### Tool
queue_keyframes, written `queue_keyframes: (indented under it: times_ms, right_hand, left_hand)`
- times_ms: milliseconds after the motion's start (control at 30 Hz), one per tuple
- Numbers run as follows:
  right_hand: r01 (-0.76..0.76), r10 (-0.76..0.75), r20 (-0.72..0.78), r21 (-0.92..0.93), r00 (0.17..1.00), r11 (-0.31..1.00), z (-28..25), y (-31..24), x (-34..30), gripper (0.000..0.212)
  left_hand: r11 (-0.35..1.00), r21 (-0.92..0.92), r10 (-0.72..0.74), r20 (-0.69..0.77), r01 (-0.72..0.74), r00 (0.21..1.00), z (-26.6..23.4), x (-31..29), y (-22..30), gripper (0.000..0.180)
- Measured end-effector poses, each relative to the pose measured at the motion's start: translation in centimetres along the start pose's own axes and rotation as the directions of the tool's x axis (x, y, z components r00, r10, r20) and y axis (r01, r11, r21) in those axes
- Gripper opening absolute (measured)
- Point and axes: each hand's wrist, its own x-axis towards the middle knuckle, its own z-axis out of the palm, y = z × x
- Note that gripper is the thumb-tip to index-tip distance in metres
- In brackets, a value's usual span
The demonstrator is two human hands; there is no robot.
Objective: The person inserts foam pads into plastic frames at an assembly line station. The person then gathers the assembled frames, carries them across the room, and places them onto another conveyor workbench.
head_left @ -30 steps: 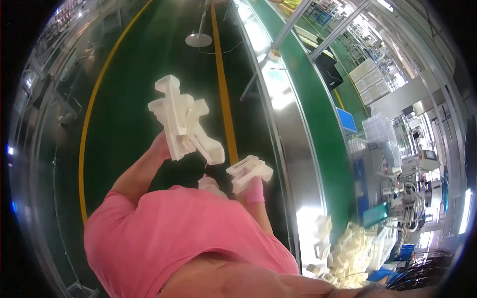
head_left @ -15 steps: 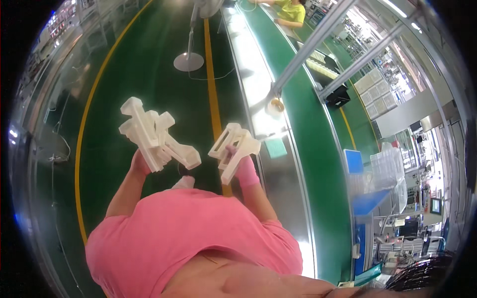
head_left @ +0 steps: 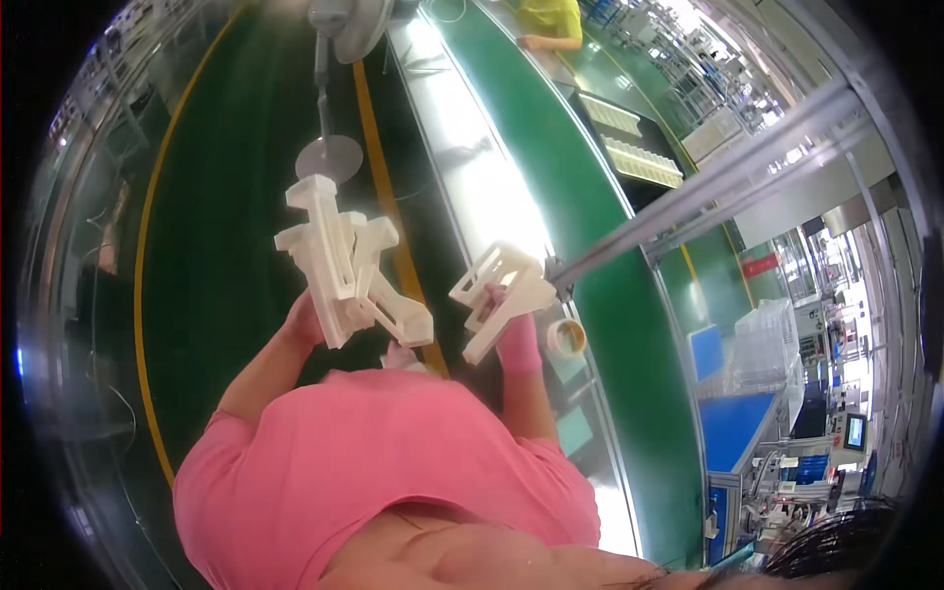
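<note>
My left hand (head_left: 308,317) grips a bundle of cream-white moulded plastic parts (head_left: 329,265) from below; its fingers are mostly hidden behind them. Slotted frames and blocky ends stick out of that bundle in several directions. On the other side, my right hand (head_left: 513,329), with a pink covering at the wrist, holds a cream-white slotted plastic frame (head_left: 506,295). Fingertips show through the frame's opening. Both loads are held up in front of my body, apart from each other, with the right one close to the bench edge.
A long green conveyor (head_left: 590,315) with a lit steel ledge (head_left: 472,177) runs along my right. A tape roll (head_left: 566,339) lies there, near a metal post (head_left: 708,187). Ahead stands a fan (head_left: 329,157). Across the conveyor are a person in yellow (head_left: 553,22) and a black tray (head_left: 629,147).
My view has moved forward along the conveyor: the fan, tape roll and post appear nearer. Both hands still hold their white parts, which sit slightly farther right in the picture.
</note>
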Motion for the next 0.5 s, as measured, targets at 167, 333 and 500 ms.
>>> queue_keyframes:
  times_ms: [167, 333, 500]
  right_hand:
    - [0.08, -0.078, 0.017, -0.145, 0.997, 0.986, 1.3, -1.2, 11.3, 0.024]
    - [0.203, -0.201, 0.051, -0.442, 0.978, 0.874, 6.3, -4.7, 19.3, 0.029]
    - [0.455, -0.497, 0.282, -0.85, 0.82, 0.268, 5.9, -4.4, 28.7, 0.031]
  left_hand:
    - [0.906, -0.353, -0.207, 0.115, 0.235, 0.971, 0.2, 7.8, 7.5, 0.037]
    - [0.928, -0.326, -0.183, 0.031, 0.183, 0.983, -2.8, 15.2, 15.6, 0.038]
    - [0.836, -0.421, -0.259, 0.263, 0.352, 0.929, 0.0, 22.6, 23.2, 0.04]
